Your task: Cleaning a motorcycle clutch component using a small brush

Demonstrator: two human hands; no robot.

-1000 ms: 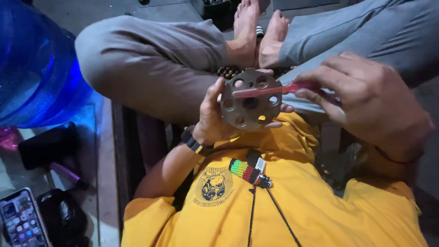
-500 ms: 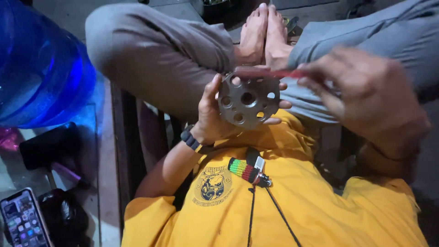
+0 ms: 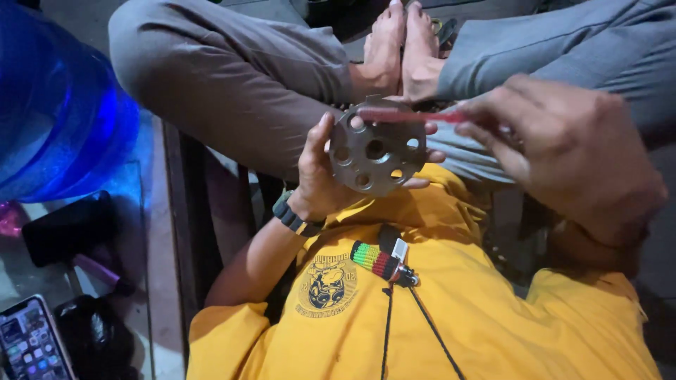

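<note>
left hand (image 3: 320, 176) grip: metal disc (image 3: 377, 151) | right hand (image 3: 570, 151): red brush (image 3: 408, 115) across top

At the centre of the frame, the left hand (image 3: 317, 176) grips a round grey metal disc with several holes (image 3: 375, 153), face toward the camera. From the right, the right hand (image 3: 570, 151) lays a thin red stick-like tool (image 3: 408, 116) across the disc's upper edge. A large translucent blue water bottle (image 3: 56, 112) fills the upper left; a smartphone with a lit screen (image 3: 28, 341) lies lower left.

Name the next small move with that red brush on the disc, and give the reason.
Probably draw the red brush down across the metal disc. The right hand holds its tip at the disc's top rim only, and the left hand presents the holed face, unbrushed below.
</note>
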